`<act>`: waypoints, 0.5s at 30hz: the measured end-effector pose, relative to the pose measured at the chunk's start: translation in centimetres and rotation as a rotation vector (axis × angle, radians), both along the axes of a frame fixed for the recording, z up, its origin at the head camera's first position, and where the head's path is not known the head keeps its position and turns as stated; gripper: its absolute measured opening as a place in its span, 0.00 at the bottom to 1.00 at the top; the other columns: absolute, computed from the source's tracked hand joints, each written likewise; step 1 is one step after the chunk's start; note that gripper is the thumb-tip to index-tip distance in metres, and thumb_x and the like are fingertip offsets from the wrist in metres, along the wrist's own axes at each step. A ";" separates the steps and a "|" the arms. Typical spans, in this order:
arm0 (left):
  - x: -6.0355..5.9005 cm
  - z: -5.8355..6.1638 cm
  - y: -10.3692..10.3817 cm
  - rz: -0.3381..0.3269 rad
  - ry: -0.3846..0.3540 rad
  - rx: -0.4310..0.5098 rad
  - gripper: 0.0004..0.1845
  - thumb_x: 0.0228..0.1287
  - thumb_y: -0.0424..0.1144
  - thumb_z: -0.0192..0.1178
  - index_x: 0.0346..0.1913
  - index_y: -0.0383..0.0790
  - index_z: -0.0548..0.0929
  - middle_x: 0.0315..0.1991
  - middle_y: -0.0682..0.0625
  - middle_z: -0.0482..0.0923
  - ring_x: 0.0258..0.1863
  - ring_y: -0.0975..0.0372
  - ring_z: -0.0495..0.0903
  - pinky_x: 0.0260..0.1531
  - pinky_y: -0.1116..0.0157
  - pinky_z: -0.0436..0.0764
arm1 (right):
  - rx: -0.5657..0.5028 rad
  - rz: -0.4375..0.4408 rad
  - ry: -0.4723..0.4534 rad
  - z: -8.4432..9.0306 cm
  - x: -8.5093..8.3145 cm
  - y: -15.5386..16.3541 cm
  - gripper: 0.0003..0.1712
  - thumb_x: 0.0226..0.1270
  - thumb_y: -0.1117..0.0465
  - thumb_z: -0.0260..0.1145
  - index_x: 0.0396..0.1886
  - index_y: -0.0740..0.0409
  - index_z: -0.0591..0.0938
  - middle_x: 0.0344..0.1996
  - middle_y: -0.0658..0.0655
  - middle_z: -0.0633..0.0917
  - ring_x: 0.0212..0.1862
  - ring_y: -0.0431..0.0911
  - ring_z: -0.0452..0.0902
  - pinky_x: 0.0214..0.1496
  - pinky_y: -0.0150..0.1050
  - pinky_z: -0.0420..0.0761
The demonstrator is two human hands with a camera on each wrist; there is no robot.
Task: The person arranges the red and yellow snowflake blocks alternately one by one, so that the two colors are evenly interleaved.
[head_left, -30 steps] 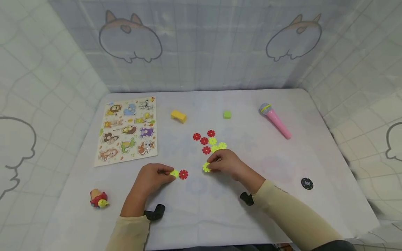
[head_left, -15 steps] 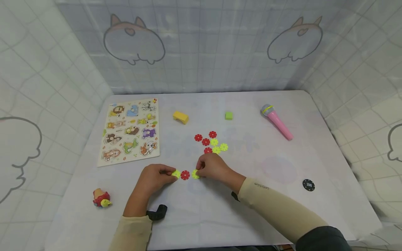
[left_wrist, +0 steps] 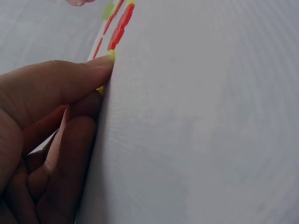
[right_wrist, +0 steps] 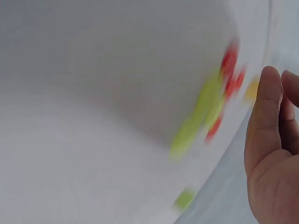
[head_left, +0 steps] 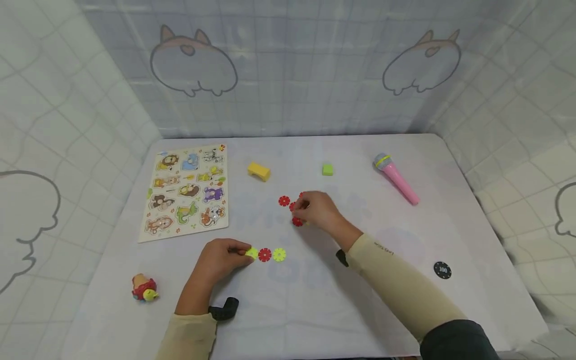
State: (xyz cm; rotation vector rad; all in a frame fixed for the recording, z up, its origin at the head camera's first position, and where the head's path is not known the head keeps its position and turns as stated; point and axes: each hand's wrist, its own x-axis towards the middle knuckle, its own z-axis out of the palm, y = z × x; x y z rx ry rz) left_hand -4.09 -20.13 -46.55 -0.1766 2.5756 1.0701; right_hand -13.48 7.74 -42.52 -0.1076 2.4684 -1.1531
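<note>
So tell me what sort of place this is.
Probably a staged toy tabletop: a white cloth-covered table walled in by cartoon-printed sheets, with a wooden animal peg puzzle board, a pink toy microphone, and flat red and yellow-green snowflake discs laid in a row.

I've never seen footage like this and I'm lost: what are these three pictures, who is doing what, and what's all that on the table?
No machine here: a person works with bare hands, wearing three cameras. The wide picture comes from the head; the two close, blurry ones come from each wrist.

The left hand pinches the yellow-green end of a row of three flower discs, green, red, green. The right hand reaches into a loose pile of red and green discs; whether it grips one cannot be told.

On the white table also lie an animal puzzle board, a yellow block, a green cube, a pink toy microphone, a black chip and a small red toy.
</note>
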 end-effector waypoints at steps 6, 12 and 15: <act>-0.1 0.3 0.0 0.000 -0.004 0.000 0.14 0.55 0.40 0.80 0.45 0.48 0.93 0.34 0.55 0.83 0.37 0.59 0.78 0.40 0.59 0.78 | -0.065 -0.248 -0.079 0.3 -4.7 3.2 0.13 0.69 0.60 0.74 0.48 0.61 0.84 0.43 0.58 0.84 0.43 0.49 0.86 0.49 0.43 0.81; 0.0 0.2 0.0 0.000 -0.007 0.003 0.13 0.55 0.40 0.80 0.45 0.48 0.93 0.34 0.56 0.83 0.37 0.59 0.79 0.40 0.59 0.78 | -0.007 -0.288 -0.139 -0.8 -6.1 3.9 0.16 0.67 0.56 0.76 0.49 0.59 0.85 0.42 0.57 0.86 0.44 0.48 0.83 0.52 0.45 0.78; 0.1 0.0 0.0 0.002 -0.007 0.010 0.13 0.55 0.40 0.80 0.45 0.48 0.93 0.34 0.56 0.84 0.37 0.59 0.79 0.40 0.59 0.78 | 0.028 -0.284 -0.123 -1.4 -6.0 3.3 0.16 0.66 0.55 0.77 0.47 0.59 0.85 0.39 0.56 0.86 0.43 0.48 0.82 0.50 0.44 0.78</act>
